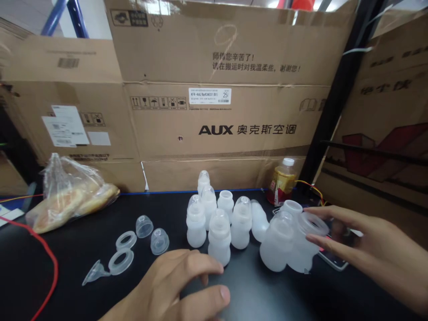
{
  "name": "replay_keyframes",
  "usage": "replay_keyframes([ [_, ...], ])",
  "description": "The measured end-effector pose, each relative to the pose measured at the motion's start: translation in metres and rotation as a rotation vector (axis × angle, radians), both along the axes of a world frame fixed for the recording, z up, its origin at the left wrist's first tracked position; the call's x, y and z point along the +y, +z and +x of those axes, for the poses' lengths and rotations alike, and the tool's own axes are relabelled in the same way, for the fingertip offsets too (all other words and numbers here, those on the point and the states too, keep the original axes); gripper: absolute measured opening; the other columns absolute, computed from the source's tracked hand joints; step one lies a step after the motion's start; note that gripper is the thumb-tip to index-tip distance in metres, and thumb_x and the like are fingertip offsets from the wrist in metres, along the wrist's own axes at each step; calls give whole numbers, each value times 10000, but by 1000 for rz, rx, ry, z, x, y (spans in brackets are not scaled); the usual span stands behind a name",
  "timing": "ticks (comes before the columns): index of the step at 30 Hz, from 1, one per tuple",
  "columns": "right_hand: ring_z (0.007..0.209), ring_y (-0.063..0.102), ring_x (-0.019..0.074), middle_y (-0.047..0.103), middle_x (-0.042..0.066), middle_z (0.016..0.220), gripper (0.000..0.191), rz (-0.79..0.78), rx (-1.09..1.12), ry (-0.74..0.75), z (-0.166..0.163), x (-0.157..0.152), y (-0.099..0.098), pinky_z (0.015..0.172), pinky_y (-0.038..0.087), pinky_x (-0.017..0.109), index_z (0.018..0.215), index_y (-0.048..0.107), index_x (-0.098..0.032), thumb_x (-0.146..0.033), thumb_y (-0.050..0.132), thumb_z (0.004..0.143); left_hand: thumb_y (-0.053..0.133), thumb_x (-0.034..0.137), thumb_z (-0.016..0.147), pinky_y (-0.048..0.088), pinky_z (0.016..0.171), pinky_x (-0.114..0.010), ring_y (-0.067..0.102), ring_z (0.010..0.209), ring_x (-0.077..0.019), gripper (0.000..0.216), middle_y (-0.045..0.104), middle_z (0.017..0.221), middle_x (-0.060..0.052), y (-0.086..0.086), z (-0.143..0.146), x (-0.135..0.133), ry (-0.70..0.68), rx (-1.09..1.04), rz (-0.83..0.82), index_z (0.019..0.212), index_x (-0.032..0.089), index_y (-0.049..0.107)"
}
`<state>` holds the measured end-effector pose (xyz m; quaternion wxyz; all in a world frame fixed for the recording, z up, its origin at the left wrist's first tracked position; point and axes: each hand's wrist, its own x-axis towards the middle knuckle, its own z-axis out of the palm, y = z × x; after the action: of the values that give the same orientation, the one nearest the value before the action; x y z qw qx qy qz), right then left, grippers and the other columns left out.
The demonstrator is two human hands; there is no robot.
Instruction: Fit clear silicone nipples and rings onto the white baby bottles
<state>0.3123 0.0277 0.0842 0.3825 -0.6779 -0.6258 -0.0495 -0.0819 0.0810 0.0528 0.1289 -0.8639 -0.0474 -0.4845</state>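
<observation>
My right hand [364, 236] grips an uncapped, translucent baby bottle [302, 249] by its collar at the right. Right beside it stands a similar wide baby bottle with a clear dome cap [278, 247], and another open bottle neck [291, 207] shows behind. My left hand [180, 285] is low in the middle, thumb and index finger apart, holding nothing. Its index fingertip is close to a small capped baby bottle [220, 240]; whether they touch, I cannot tell. Several more small bottles are grouped behind, one of them an uncapped bottle [225, 203], and one a tilted bottle [259, 220].
Left of the bottles lie two clear dome caps [159, 242], two collar rings [121, 261] and a silicone nipple [96, 273]. Bagged bread [70, 200] sits far left near a red cable [50, 263]. A drink bottle [282, 180], a phone [334, 261] and cardboard [214, 151] border the black table.
</observation>
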Motion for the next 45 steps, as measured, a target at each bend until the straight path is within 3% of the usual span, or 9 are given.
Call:
replay_keyframes([
  [5, 529, 663, 288, 706, 41, 622, 755, -226, 146, -81, -20, 10, 20, 579, 560, 443, 1059, 956, -183, -703, 713, 568, 491, 267, 1234, 663, 615, -273, 781, 687, -120, 202, 828, 1018, -54, 5, 2, 6, 1, 3, 35, 1147, 202, 662],
  [11, 572, 688, 309, 737, 66, 660, 783, -317, 102, -53, -17, 8, 20, 612, 564, 468, 1124, 949, -204, -726, 688, 602, 471, 255, 1230, 632, 601, -306, 758, 634, -129, 241, 829, 1004, -45, 3, 3, 7, 7, 13, 37, 1128, 207, 684],
  [16, 574, 718, 276, 750, 76, 691, 614, -318, 23, 101, -5, 13, 23, 620, 589, 433, 1125, 960, -229, -624, 732, 714, 459, 226, 1227, 614, 585, -302, 746, 622, -127, 275, 825, 988, -37, 4, 4, 7, 16, 24, 39, 1095, 203, 699],
  [19, 523, 684, 239, 701, 48, 680, 580, -383, 50, 202, 5, 16, 14, 510, 586, 369, 1235, 928, -229, -563, 765, 789, 455, 236, 1228, 604, 569, -295, 738, 610, -121, 305, 821, 974, -34, 5, 4, 8, 25, 38, 46, 1054, 205, 703],
  [23, 467, 582, 199, 662, 31, 722, 657, -449, 163, 155, 10, 14, -2, 341, 549, 321, 1282, 851, -186, -602, 773, 779, 436, 234, 1219, 608, 556, -298, 736, 613, -130, 340, 817, 971, -49, 4, 2, 9, 32, 59, 30, 1031, 202, 718],
  [31, 479, 547, 189, 619, -22, 690, 845, -435, 318, 88, 9, 9, -6, 348, 587, 342, 1350, 770, -160, -677, 833, 685, 419, 218, 1215, 601, 558, -301, 736, 641, -137, 355, 808, 1008, -64, 1, -2, 9, 32, 81, 12, 1035, 197, 724],
  [36, 520, 624, 223, 616, -27, 684, 780, -447, 312, 137, 7, 9, -5, 390, 609, 340, 1376, 776, -208, -661, 838, 743, 436, 196, 1196, 611, 597, -306, 750, 693, -146, 341, 792, 1057, -67, 2, -3, 9, 47, 109, -1, 1032, 190, 735],
  [41, 425, 534, 199, 586, -23, 600, 759, -367, 366, 52, -16, 7, 4, 330, 528, 338, 1160, 885, -208, -662, 804, 557, 436, 201, 1193, 607, 596, -310, 747, 692, -152, 348, 786, 1049, -70, 1, -3, 9, 43, 108, -3, 1018, 187, 737],
  [45, 402, 445, 158, 561, -30, 603, 594, -174, 276, 34, -36, 8, 5, 290, 429, 269, 1125, 907, -273, -654, 868, 672, 482, 185, 1163, 614, 579, -312, 743, 667, -155, 307, 795, 1018, -67, 0, -2, 9, 42, 100, 2, 994, 191, 738],
])
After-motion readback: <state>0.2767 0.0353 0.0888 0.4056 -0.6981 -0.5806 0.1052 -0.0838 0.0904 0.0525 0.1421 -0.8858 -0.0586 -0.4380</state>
